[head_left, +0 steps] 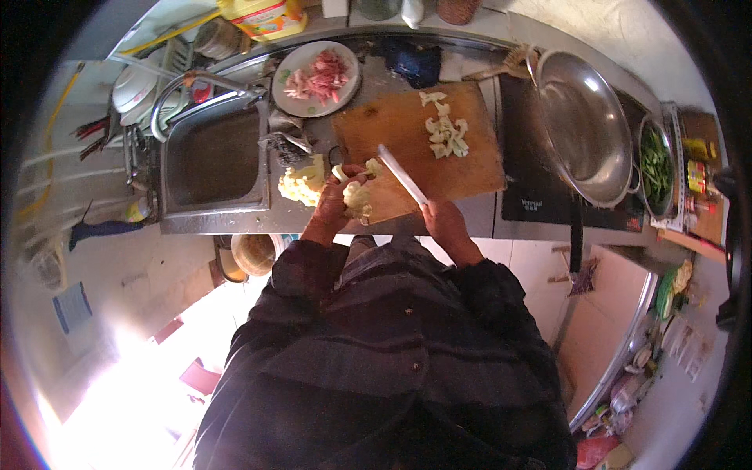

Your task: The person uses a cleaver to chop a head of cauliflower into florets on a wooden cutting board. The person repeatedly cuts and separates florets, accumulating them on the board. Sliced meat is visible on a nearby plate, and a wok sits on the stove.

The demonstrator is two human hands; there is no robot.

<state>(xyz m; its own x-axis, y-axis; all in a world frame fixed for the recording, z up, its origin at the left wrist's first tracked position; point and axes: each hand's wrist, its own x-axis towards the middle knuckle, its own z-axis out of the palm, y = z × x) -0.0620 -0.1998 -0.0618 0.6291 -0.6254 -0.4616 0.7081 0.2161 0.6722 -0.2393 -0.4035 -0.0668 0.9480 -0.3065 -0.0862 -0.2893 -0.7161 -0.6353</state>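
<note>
My left hand [333, 205] grips a piece of cauliflower [356, 198] at the near left corner of a wooden cutting board [393, 129]. In my right hand [442, 223] is a knife [403, 175], its blade pointing up and left over the board. Cut cauliflower pieces [446, 136] lie on the board's far right part. Left of my left hand, more cauliflower [302, 183] rests on the counter. A white plate [282, 101] with sliced raw meat [324, 76] stands beyond the board's left corner.
A metal sink [264, 194] with a faucet [158, 108] is at left. At right, a large steel wok [581, 123] stands on a black cooktop [529, 194], beside a metal bowl of green vegetables [655, 161]. A dark blue cloth [416, 63] and brush [511, 63] lie behind the board.
</note>
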